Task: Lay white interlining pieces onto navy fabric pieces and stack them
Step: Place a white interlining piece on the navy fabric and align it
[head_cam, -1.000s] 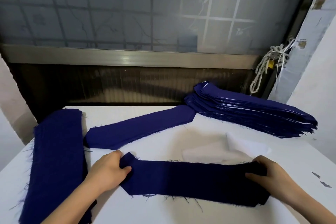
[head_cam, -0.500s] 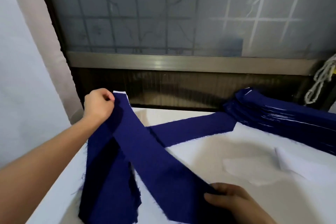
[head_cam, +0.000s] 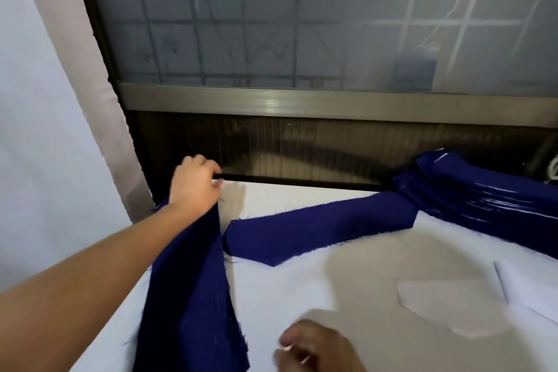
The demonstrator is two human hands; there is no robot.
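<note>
The left hand (head_cam: 194, 184) sits at the far end of the long pile of navy fabric strips (head_cam: 193, 296), fingers curled; whether they pinch cloth is hidden. Beside the pile, a single pointed navy fabric strip (head_cam: 320, 229) runs from near-left to far-right. The blurred right hand (head_cam: 317, 347), fingers loosely curled and apparently empty, is nearer the flat white interlining pieces (head_cam: 453, 305), which lie just to its right.

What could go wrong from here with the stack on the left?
1. The navy stack lies along the left edge of the table, with the left hand at its far end; a tug could pull pieces over the edge.
2. The white interlining barely shows against the white table, so a misaligned lay could go unnoticed.
</note>
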